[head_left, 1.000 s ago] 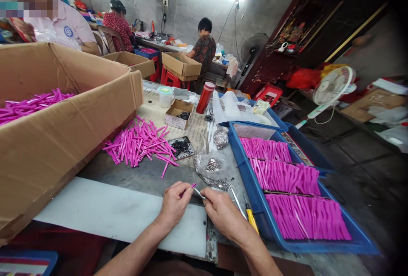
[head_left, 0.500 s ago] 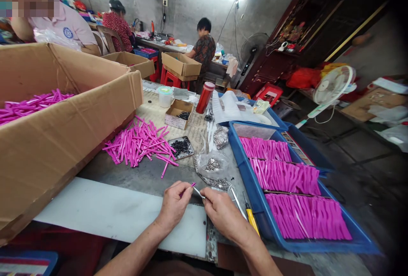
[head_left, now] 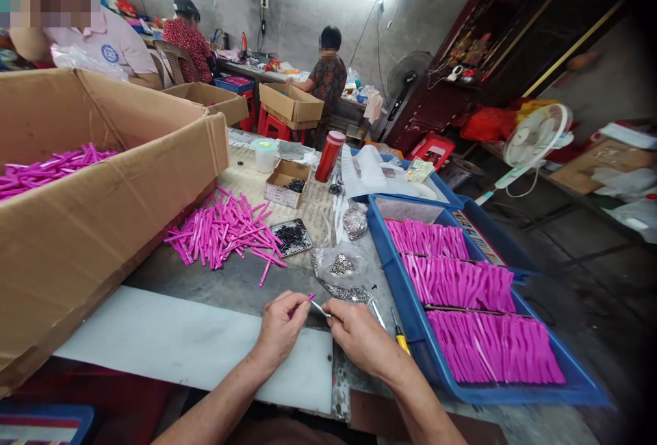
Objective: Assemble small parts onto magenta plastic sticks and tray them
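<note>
My left hand [head_left: 280, 328] is closed around a slim magenta plastic strip [head_left: 311, 297], whose end sticks out past the thumb and forefinger. Most of that strip is hidden in the palm. Close on its right, my right hand [head_left: 359, 335] pinches a thin silvery tool [head_left: 321, 309], perhaps tweezers, its point at the strip's end. Both hands are over the far edge of a white board [head_left: 205, 342]. Beyond them lies a loose pile of magenta strips [head_left: 220, 229], beside a small tray of black parts [head_left: 292, 236] and a plastic bag of small metal pieces [head_left: 343, 265].
A large cardboard box [head_left: 113, 226] with more strips stands at left. On the right, a blue crate [head_left: 380, 233] holds rows of strips. A yellow-handled tool [head_left: 402, 344] lies beside it. Further back are a red flask [head_left: 330, 157], a small carton [head_left: 282, 195] and several seated people.
The right hand and forearm have turned slightly, now covering more of the yellow-handled tool. Both hands keep their grips, with the tool's point still at the strip's end.
</note>
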A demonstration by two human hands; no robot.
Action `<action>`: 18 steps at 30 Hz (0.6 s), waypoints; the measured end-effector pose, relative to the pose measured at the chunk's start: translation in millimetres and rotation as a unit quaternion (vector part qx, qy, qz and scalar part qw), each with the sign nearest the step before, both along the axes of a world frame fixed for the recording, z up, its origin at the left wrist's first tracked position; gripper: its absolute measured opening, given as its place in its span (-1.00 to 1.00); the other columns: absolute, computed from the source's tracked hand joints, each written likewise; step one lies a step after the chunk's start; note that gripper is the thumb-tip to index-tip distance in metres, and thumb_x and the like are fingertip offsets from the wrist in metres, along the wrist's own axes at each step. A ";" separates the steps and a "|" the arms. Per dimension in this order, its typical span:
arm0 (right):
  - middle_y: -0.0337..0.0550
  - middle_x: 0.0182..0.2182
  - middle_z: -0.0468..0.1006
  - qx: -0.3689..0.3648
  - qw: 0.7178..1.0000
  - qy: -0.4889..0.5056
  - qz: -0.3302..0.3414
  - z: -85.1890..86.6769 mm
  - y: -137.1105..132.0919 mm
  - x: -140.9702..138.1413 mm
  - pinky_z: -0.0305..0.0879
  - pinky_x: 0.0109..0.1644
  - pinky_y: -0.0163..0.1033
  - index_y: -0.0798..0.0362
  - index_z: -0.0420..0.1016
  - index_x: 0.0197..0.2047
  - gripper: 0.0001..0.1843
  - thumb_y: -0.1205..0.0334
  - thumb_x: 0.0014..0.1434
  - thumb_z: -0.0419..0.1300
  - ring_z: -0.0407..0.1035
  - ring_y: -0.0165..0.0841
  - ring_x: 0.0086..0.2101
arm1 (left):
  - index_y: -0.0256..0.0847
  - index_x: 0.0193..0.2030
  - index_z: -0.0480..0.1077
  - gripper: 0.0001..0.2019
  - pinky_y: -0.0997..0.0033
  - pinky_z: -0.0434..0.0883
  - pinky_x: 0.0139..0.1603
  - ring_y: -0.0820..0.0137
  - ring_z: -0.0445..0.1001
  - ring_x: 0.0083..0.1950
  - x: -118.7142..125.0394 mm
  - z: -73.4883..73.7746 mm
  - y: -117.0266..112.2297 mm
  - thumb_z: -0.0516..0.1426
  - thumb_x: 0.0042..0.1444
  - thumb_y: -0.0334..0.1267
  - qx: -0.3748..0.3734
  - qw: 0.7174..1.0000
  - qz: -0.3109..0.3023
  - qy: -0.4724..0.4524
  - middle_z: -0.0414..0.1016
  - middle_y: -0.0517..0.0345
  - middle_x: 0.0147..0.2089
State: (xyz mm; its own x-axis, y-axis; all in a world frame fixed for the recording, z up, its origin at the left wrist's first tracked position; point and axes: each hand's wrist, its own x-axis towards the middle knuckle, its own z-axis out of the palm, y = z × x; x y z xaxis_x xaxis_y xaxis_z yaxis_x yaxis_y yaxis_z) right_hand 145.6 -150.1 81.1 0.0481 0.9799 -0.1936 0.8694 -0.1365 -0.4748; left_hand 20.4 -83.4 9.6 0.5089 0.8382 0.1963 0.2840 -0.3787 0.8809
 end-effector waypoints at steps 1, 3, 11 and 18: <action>-0.19 -0.49 0.44 0.000 1.000 -0.002 0.002 0.0 0.3 0.4 0.04 -0.38 -0.40 0.08 0.36 -0.39 -0.76 0.45 0.02 -0.10 0.28 -0.42 -0.44 | -0.27 -0.55 0.36 -0.78 0.55 0.16 -0.51 0.50 0.19 -0.53 -0.1 -0.3 0.1 -0.03 0.02 -0.32 0.000 1.000 -0.001 0.000 0.20 0.24 -0.60; -0.18 -0.49 0.44 0.000 1.000 -0.005 0.003 -0.2 0.1 0.8 0.03 -0.38 -0.40 0.08 0.36 -0.39 -0.76 0.45 0.03 -0.11 0.28 -0.42 -0.44 | -0.26 -0.55 0.36 -0.77 0.55 0.16 -0.51 0.49 0.20 -0.53 -0.4 -0.4 0.2 -0.04 0.03 -0.32 0.001 1.000 -0.005 0.004 0.20 0.24 -0.60; -0.18 -0.48 0.44 0.001 1.000 -0.017 -0.005 -2.2 -2.4 -0.3 0.01 -0.38 -0.39 0.07 0.36 -0.38 -0.76 0.45 0.04 -0.11 0.29 -0.41 -0.42 | -0.26 -0.59 0.32 -0.73 0.54 0.17 -0.48 0.48 0.21 -0.51 -1.2 1.5 -0.6 -0.06 0.06 -0.29 0.006 1.000 -0.021 0.016 0.17 0.24 -0.62; -0.18 -0.47 0.45 0.011 1.000 -0.023 -0.001 -5.0 -3.6 -0.5 0.01 -0.39 -0.39 0.07 0.35 -0.38 -0.77 0.45 0.04 -0.10 0.30 -0.41 -0.41 | -0.25 -0.62 0.30 -0.73 0.55 0.15 -0.50 0.49 0.20 -0.53 -0.7 3.7 -0.8 -0.05 0.04 -0.30 0.013 1.000 -0.015 0.023 0.14 0.26 -0.63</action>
